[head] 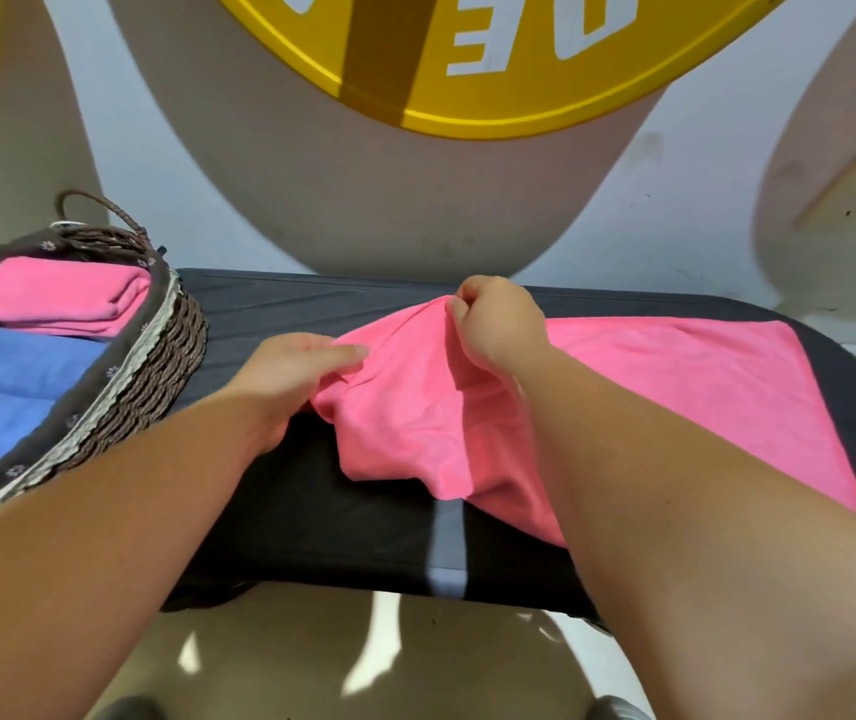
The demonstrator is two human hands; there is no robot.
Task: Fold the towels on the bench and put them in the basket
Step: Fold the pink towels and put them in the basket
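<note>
A pink towel (675, 387) lies spread over the black bench (311, 501), its left end bunched and lifted. My right hand (498, 324) pinches the towel's far left edge and holds it raised above the bench. My left hand (285, 376) lies at the bunched left end, fingers fairly straight and touching the cloth; the thumb is hidden. The wicker basket (166, 366) stands at the bench's left end. It holds a folded pink towel (62, 296) and folded blue towels (5, 392).
A grey stripe (449, 543) crosses the bench's near edge. Behind the bench rises a beige and white wall with a yellow round sign (493, 70) and a wall socket (852, 197). The tiled floor (363, 662) shows below the bench.
</note>
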